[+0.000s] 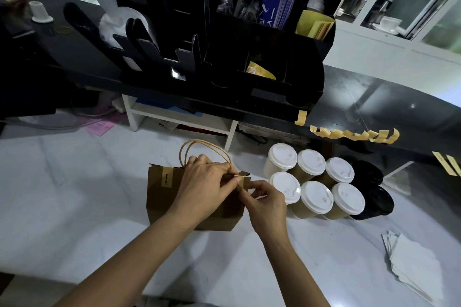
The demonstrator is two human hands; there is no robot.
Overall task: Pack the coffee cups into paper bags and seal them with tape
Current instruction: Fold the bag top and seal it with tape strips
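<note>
— What's nearest?
— Both hands. The right hand (265, 203) pinches a tape strip (240, 182); the left hand (207, 182) curls over it, pressing it on the paper bag (159, 197).
— And the cups?
— Lidded coffee cups (316, 182) stand just right of the bag on the desk (74, 194).

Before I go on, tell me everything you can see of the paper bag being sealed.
The bag is brown kraft paper, standing upright on the white counter, left of the cups. Its top is folded shut, with two tan twisted-paper handles rising from it. One tape strip already sits over the fold near the left corner. The left hand grips the top near the handles, while the right hand pinches a second tape strip at the right end of the fold.
</note>
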